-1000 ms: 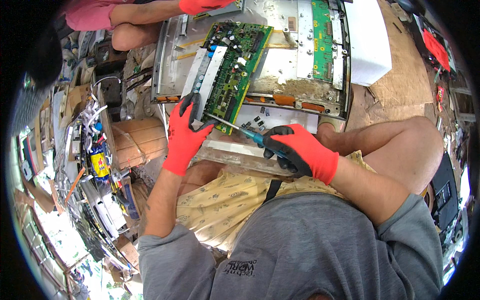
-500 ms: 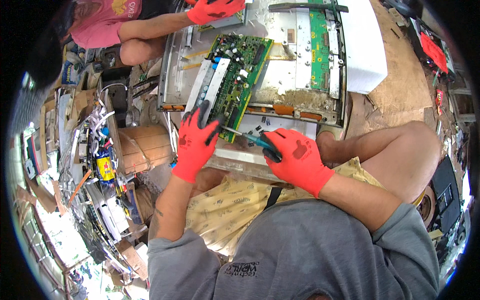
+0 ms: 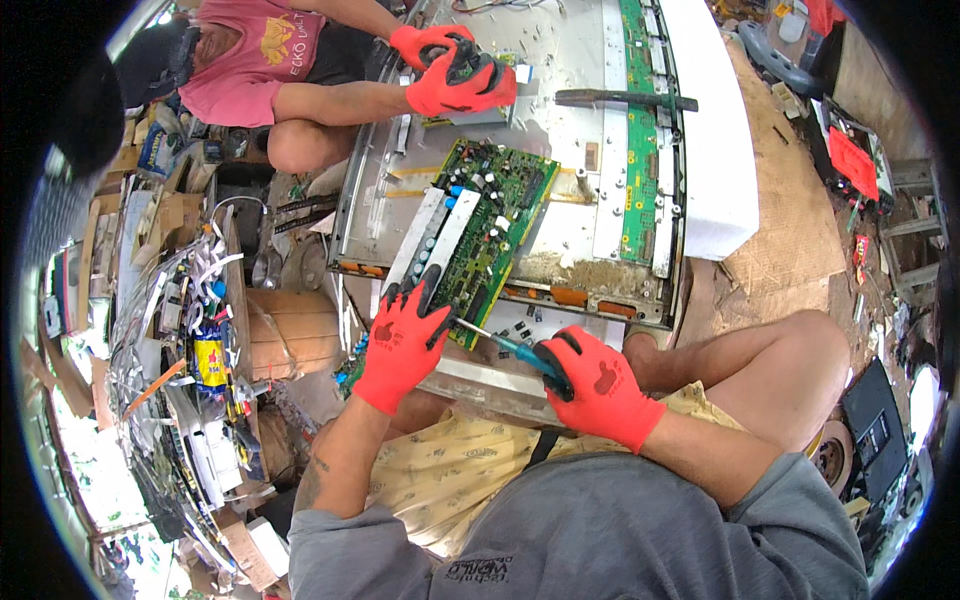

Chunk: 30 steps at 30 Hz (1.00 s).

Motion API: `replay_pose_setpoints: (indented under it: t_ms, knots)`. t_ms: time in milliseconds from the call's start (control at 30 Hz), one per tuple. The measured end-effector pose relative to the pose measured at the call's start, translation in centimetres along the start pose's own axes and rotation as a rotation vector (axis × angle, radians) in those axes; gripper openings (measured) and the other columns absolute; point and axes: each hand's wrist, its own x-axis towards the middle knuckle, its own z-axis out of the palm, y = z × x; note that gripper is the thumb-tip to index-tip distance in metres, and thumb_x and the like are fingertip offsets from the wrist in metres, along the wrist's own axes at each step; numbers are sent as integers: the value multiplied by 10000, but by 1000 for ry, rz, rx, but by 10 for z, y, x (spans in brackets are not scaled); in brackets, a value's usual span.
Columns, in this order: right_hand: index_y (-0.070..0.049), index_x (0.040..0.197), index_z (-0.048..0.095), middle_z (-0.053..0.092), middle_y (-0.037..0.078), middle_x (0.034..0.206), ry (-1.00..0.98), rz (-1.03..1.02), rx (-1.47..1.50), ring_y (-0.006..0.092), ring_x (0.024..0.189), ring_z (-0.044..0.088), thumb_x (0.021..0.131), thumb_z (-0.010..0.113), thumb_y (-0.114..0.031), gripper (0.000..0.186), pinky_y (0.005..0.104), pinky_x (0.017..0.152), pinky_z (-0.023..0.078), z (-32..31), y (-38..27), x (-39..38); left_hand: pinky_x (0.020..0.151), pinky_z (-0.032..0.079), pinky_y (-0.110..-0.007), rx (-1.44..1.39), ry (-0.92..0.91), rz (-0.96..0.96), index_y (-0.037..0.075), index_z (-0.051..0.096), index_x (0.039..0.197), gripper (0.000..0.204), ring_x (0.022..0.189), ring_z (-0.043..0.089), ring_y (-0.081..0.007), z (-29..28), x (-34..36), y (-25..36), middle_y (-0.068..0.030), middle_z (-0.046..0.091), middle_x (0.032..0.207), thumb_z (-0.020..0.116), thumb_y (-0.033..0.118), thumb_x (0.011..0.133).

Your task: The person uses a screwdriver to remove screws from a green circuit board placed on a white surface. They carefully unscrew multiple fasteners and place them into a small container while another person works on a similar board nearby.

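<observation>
Your left hand (image 3: pixel 398 345), in a red glove with black fingertips, lies flat on the near end of the green circuit board (image 3: pixel 487 230), fingers spread and pressing down on its lower corner rather than closed around it. Your right hand (image 3: pixel 600 385), gloved the same, is clenched on the handle of a blue-shafted screwdriver (image 3: pixel 505 345), whose tip meets the board's bottom edge just beside your left thumb. The board is long and rectangular, tilted diagonally across the grey metal chassis (image 3: pixel 570 120) of an opened flat panel in front of your knees. Its surface is crowded with dark capacitors, small blue parts and a pair of pale metal heat-sink strips (image 3: pixel 432 235) running along its left side. A narrower green strip board (image 3: pixel 638 130) stands along the chassis's right side, next to a white foam slab (image 3: pixel 715 150). At the far end, another person's gloved hands (image 3: pixel 455 75) grip something dark over the chassis
</observation>
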Motion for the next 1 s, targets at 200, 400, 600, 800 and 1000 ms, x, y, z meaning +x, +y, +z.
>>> replay_pose_setpoints:
  t_ms: [200,400,600,800,1000]
  knots:
    - [-67,1175,603,689,75,993,-473,523,815,204,732,682,942,684,-222,291,390,601,529,-20,20,7,1111,433,-499,-74,55,-7,135,735,1140,337,1272,574,-393,3,2,-3,-143,535,1516,785,153,807]
    - [-49,1259,586,701,77,1060,-85,134,307,180,718,691,957,674,-192,346,376,591,547,-7,7,-3,1085,461,-489,-96,55,-1,129,715,1123,315,1243,594,-385,-5,5,2,-108,540,1517,781,164,817]
    - [-56,1232,593,685,85,1009,-238,439,749,195,685,686,961,677,-299,374,352,542,534,-16,8,7,1085,461,-516,-84,36,-17,132,708,1096,240,1220,610,-369,-2,3,-3,-90,522,1534,737,208,870]
    - [-68,1276,575,684,101,1050,-239,373,653,196,699,693,963,671,-281,390,351,537,542,-13,9,-4,1052,490,-465,-84,35,-25,117,717,1148,342,1250,589,-396,-6,7,3,-119,515,1538,771,102,810]
    - [-111,1361,552,681,120,1079,-358,837,1038,182,704,684,1000,633,-299,416,358,539,552,-28,-3,9,1051,492,-463,-49,-3,-33,128,708,1180,376,1261,584,-391,-1,5,0,-113,496,1555,766,112,809]
